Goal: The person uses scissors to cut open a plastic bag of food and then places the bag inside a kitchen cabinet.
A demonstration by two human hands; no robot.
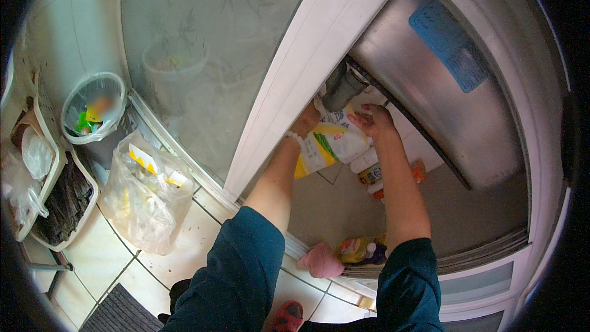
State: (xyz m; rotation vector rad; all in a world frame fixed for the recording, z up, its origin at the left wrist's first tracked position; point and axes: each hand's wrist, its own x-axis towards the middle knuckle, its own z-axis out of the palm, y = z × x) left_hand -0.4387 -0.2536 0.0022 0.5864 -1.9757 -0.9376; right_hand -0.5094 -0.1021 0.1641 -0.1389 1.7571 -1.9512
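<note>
Inside the open sink cabinet lies a white-and-yellow plastic package (343,142) with green marks and printed writing. At its left edge is my left hand (306,119), with a beaded bracelet on the wrist; the fingers are partly hidden, so its grip cannot be made out. My right hand (375,122) is at the package's right side, palm turned inward and fingers apart. A grey drain pipe (343,90) comes down just beyond both hands. Several bottles (368,175) lie beside the package, partly behind my right forearm.
A steel sink basin (428,97) with a blue label overhangs on the right. The frosted sliding door (203,64) borders the opening. A pink cloth (322,260) and yellow bottle (352,249) sit at the sill. Leftward are a filled plastic bag (145,198), a bin (69,120) and baskets (87,212).
</note>
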